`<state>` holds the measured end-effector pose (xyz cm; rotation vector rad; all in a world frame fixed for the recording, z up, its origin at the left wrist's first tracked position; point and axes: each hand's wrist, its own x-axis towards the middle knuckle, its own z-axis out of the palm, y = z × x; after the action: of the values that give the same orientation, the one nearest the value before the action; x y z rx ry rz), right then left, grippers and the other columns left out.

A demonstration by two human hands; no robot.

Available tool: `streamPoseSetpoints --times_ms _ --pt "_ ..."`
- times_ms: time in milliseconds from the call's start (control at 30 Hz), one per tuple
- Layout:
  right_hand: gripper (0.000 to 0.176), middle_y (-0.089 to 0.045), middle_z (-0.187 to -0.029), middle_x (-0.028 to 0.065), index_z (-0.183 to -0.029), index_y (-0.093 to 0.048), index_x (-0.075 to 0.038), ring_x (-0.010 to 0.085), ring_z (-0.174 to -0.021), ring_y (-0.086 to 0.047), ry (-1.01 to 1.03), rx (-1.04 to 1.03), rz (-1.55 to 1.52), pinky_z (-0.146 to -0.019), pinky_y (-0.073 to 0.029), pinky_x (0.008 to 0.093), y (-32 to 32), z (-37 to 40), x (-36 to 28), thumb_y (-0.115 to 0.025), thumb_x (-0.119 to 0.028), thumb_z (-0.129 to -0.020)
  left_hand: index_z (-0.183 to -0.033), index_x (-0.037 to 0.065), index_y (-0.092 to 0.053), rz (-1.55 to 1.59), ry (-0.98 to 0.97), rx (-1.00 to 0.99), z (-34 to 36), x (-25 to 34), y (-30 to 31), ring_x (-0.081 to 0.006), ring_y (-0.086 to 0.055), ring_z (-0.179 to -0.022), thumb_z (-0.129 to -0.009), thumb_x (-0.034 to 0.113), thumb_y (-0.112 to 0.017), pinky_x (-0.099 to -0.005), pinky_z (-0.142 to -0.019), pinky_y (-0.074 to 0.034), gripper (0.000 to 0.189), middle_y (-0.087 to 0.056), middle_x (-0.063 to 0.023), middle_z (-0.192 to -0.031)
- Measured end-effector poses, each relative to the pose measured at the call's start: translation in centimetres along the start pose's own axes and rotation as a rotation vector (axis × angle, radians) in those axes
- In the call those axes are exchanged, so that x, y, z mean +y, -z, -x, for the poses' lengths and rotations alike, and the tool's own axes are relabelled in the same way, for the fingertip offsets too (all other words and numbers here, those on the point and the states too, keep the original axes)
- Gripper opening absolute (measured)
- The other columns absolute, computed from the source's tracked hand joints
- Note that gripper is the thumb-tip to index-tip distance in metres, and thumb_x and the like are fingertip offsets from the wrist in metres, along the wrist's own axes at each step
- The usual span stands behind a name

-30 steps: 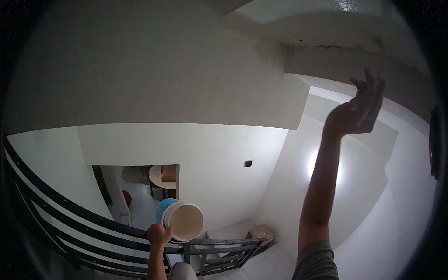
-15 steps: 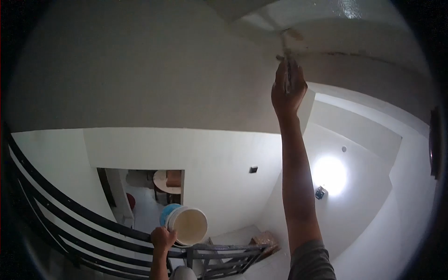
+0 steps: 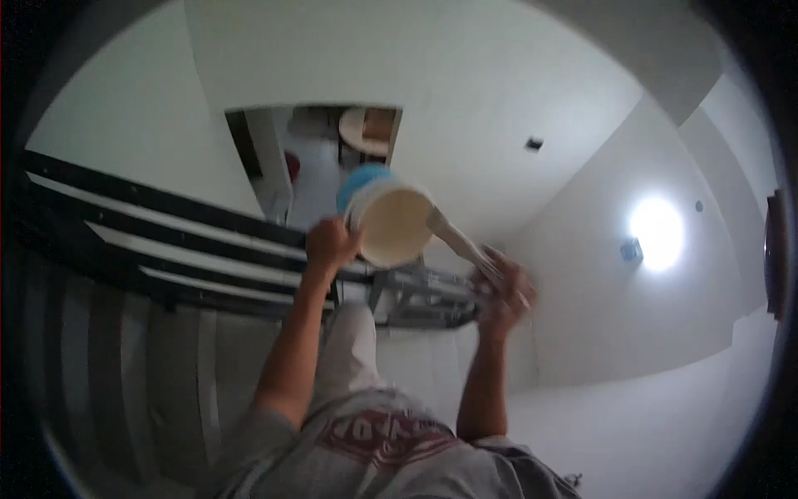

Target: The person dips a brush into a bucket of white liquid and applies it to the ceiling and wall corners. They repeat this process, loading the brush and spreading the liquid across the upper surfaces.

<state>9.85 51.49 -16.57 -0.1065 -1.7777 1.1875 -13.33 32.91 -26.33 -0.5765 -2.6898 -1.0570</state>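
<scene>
My left hand [image 3: 332,246] is closed on the rim of a white and blue paint bucket [image 3: 394,228], just above the dark railing. The bucket's mouth faces me and its inside looks cream-coloured. In my right hand [image 3: 504,296] a paintbrush [image 3: 459,239] is gripped by its handle, slightly smeared by motion. Its pale bristles overlap the bucket's right rim in this view.
A dark metal railing [image 3: 166,200] runs from the left to below the bucket. Beyond it, far below, a doorway shows a round table [image 3: 354,131]. Stairs [image 3: 125,382] lie at lower left. A bright lamp [image 3: 657,234] glows on the right wall.
My right hand has come down from the ceiling edge to the bucket with the paintbrush. The view has tilted downward, and my left hand still holds the bucket.
</scene>
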Motion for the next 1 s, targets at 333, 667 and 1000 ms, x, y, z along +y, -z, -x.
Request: streamPoseSetpoints --times_ms 333,667,1000 --pt "0.040 -0.071 -0.092 0.0146 -0.123 -0.063 0.006 0.0167 -0.077 -0.065 -0.577 -0.230 -0.128 -0.063 -0.053 0.0302 -4.8 4.6 5.9 -0.058 -0.027 -0.100 -0.095 0.004 -0.074 -0.019 -0.018 -0.086 0.8 1.5 1.8 -0.0378 -0.071 -0.074 -0.078 0.039 -0.070 -0.0462 -0.069 -0.056 0.039 -0.072 -0.0189 -0.079" --pt "0.021 -0.069 -0.088 0.0273 -0.097 -0.070 0.001 0.0439 -0.081 -0.069 -0.351 -0.302 0.543 -0.072 -0.055 0.0525 -14.1 0.4 10.5 -0.061 -0.017 -0.089 -0.099 0.005 -0.073 -0.066 -0.019 -0.144 0.6 2.1 2.0 -0.0376 -0.070 -0.080 -0.082 0.036 -0.069 -0.0470 -0.074 -0.055 0.036 -0.073 -0.0176 -0.086" --pt "0.023 -0.070 -0.092 0.0270 -0.097 -0.071 -0.001 0.0431 -0.087 -0.070 -0.295 -0.505 0.607 -0.077 -0.057 0.0515 -17.6 1.7 14.7 -0.062 -0.021 -0.089 -0.094 0.001 -0.071 -0.014 -0.014 -0.186 0.7 1.7 1.3 -0.0419 -0.068 -0.085 -0.080 0.036 -0.065 -0.0506 -0.078 -0.053 0.038 -0.071 -0.0214 -0.086"
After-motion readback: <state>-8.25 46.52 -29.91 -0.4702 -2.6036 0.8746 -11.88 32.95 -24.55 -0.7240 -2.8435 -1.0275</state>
